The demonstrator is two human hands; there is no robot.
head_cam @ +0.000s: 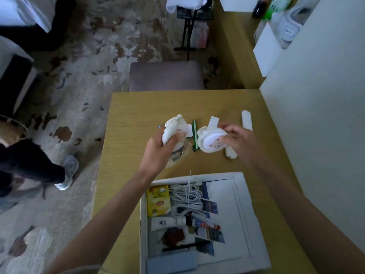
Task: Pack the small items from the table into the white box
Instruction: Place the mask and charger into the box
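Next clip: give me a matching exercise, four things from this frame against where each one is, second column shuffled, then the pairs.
Things:
1. yellow tea packet
2. green pen
3. white cable
4. white tube

Places:
A. on the table between the two hands
B. in the box, far left corner
C. on the table beyond the right hand
D. in the box, coiled beside the packet

Pairs: 1-B, 2-A, 3-D, 4-C

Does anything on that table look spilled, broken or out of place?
Nothing stands out. The left hand and right hand each hold a small white pouch, and the white box sits open with items inside.
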